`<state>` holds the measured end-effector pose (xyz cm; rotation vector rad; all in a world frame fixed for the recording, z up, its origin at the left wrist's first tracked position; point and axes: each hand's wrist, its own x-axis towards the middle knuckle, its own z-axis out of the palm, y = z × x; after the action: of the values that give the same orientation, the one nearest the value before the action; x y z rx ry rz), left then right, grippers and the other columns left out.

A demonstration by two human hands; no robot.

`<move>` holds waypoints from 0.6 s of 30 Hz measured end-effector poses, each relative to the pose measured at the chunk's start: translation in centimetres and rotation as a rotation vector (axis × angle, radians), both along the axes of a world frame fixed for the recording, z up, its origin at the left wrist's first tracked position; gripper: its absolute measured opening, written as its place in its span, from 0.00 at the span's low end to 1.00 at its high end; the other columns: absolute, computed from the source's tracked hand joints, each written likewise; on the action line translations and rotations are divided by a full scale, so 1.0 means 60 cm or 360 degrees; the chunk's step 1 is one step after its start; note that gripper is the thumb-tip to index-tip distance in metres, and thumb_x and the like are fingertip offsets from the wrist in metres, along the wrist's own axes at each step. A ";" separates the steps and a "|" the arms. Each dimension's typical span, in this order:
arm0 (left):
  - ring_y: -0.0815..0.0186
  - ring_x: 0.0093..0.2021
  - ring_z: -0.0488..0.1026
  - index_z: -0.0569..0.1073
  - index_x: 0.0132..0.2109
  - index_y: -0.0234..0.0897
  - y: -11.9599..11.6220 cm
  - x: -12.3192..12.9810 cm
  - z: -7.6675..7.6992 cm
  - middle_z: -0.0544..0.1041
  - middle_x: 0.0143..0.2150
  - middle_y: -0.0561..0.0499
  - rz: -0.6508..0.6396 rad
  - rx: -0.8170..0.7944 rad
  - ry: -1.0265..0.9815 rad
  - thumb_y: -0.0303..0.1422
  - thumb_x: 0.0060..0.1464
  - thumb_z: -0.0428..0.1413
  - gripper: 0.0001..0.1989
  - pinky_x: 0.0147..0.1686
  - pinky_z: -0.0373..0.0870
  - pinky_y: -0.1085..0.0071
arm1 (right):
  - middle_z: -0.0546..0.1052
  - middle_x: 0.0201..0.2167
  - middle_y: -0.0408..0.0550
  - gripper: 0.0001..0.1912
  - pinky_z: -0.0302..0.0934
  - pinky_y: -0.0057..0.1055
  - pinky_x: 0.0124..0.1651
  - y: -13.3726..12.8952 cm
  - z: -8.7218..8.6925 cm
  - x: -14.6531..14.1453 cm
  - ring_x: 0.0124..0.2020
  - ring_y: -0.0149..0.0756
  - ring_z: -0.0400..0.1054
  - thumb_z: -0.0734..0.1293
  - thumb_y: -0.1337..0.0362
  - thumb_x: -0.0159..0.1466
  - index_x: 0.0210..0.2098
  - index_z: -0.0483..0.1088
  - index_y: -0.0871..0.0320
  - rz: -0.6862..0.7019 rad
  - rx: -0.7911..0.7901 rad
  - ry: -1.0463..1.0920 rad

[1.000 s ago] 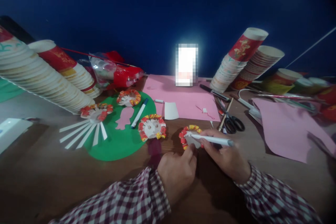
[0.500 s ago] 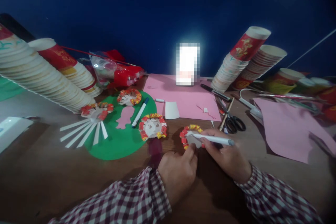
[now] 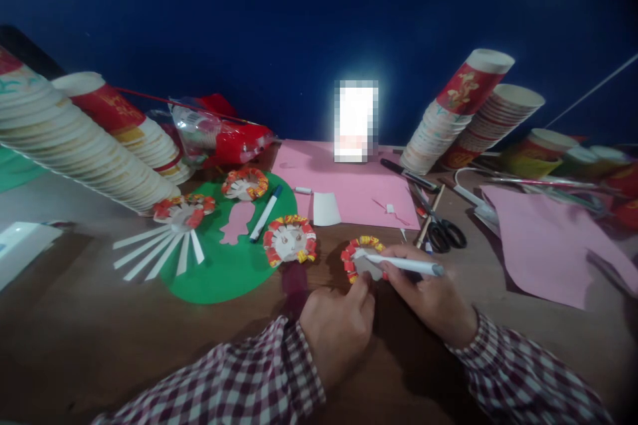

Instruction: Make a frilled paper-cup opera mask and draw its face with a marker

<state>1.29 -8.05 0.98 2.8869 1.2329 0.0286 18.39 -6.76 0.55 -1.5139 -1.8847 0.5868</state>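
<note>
My right hand (image 3: 431, 295) pinches a white marker pen (image 3: 411, 264) with its tip on the pale middle of a paper-cup craft (image 3: 347, 267) ringed with curled red and yellow strips. My left hand (image 3: 341, 322), fingers curled, grips the near edge of that craft against the wooden table. Just left of it lies a similar craft with a drawn face (image 3: 290, 244). A blue-capped marker (image 3: 266, 214) rests on a green paper disc (image 3: 209, 282), beside a pink paper cutout (image 3: 238, 222) and another curled-strip ring (image 3: 244, 184). Whatever the pen tip has drawn is too small to make out.
Leaning stacks of paper cups stand at left (image 3: 84, 139) and right (image 3: 443, 126). Black scissors (image 3: 446, 234) lie right of my hands, near pink paper (image 3: 543, 246). A pink sheet (image 3: 349, 206) lies behind, under a blurred bright rectangle (image 3: 355, 121). A cup with white strips (image 3: 182, 216) sits left.
</note>
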 end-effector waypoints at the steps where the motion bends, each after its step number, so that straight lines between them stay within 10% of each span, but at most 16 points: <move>1: 0.68 0.24 0.71 0.66 0.49 0.35 0.000 0.000 0.001 0.69 0.51 0.44 -0.0001 -0.0004 -0.0003 0.27 0.59 0.37 0.17 0.17 0.65 0.71 | 0.74 0.34 0.44 0.08 0.64 0.26 0.38 0.000 0.000 0.000 0.34 0.32 0.69 0.60 0.61 0.61 0.38 0.66 0.55 -0.0004 0.0020 -0.0007; 18: 0.69 0.23 0.70 0.67 0.47 0.36 -0.001 -0.001 -0.002 0.70 0.50 0.47 0.0030 0.0008 -0.0042 0.28 0.59 0.38 0.16 0.16 0.63 0.71 | 0.74 0.33 0.43 0.07 0.62 0.26 0.38 -0.001 0.003 -0.001 0.34 0.32 0.69 0.61 0.62 0.60 0.38 0.67 0.55 0.0023 0.0045 -0.0023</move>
<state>1.25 -8.09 0.86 2.8695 1.2575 0.0701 18.35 -6.84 0.74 -1.4910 -1.9087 0.5548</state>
